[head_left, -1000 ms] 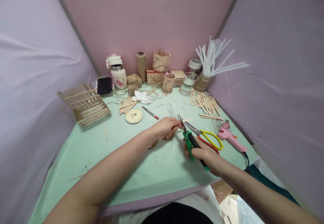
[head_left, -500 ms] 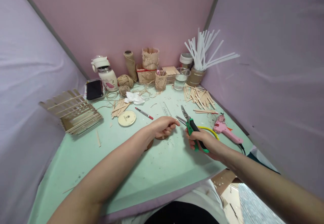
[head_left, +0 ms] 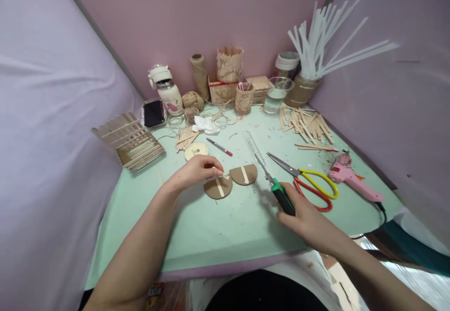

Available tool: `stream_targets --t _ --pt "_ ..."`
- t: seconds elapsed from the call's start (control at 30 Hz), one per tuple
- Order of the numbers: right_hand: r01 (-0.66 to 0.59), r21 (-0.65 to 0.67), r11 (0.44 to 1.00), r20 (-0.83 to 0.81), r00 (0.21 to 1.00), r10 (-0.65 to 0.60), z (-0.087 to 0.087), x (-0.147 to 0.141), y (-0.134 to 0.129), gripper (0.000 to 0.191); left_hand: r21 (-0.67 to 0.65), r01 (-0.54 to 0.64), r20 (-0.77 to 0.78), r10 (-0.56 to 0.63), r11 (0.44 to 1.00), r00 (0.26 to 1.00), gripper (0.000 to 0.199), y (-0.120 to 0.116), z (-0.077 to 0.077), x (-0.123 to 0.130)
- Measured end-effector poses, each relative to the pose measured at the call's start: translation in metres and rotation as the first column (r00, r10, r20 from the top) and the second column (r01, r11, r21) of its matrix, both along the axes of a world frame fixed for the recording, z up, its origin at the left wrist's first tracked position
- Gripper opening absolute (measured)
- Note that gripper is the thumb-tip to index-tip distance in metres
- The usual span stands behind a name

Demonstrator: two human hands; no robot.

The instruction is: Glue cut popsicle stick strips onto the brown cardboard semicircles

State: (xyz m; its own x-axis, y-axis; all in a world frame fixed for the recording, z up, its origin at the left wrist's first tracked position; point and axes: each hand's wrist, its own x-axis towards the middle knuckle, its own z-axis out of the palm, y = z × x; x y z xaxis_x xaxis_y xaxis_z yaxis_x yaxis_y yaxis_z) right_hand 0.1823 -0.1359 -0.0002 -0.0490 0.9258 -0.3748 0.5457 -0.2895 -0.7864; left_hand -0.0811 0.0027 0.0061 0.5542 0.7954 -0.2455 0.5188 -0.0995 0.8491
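Note:
My left hand [head_left: 204, 168] pinches a small pale piece of wooden stick [head_left: 225, 176] between thumb and fingers, just over a brown rounded cardboard piece [head_left: 211, 191]. Beside it lies a second brown cardboard piece [head_left: 238, 177]. Each one carries a pale wooden strip across its middle. Wrapped around the green-and-black handles of garden snips [head_left: 281, 196] is my right hand [head_left: 298, 212]; the blades point away from me, seen edge-on. A clear ruler [head_left: 253, 147] lies beyond the blade tips. Scissors [head_left: 302, 175] with red and yellow handles rest beside my right hand.
A pink glue gun [head_left: 355, 179] lies at the right, near loose wooden sticks [head_left: 309, 124]. A cup of water [head_left: 276, 100] and a jar of white glue sticks [head_left: 302, 90] stand behind. At left are a stick-built basket [head_left: 135, 149], a bottle [head_left: 171, 97] and a marker [head_left: 220, 147].
My left hand has drawn back leftward from the snips to the left cardboard piece. The snips have turned in my right hand. The view has shifted, and both cardboard pieces and the scissors show more fully.

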Motion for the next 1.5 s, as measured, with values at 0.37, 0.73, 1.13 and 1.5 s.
stream_targets --t 0.37,0.73,1.13,1.5 --pt "-0.074 -0.008 0.997 0.2 0.977 0.074 -0.004 0.003 -0.01 0.051 0.309 0.223 -0.383 -0.093 0.925 0.919 0.03 -0.016 -0.012 0.006" --pt "-0.139 0.343 0.929 0.736 0.655 -0.174 -0.037 0.011 -0.019 0.071 0.376 0.021 -0.266 0.086 0.926 0.96 0.068 -0.067 -0.028 0.009" --pt "-0.163 0.547 0.821 0.715 0.601 -0.358 -0.051 -0.004 -0.015 0.08 0.296 -0.044 -0.212 0.11 0.954 0.971 0.062 -0.065 -0.036 0.002" --pt "-0.425 0.528 0.735 0.468 0.868 0.166 -0.027 -0.083 0.042 0.041 0.284 -0.02 -0.176 0.073 0.959 0.982 0.066 -0.056 -0.039 -0.01"
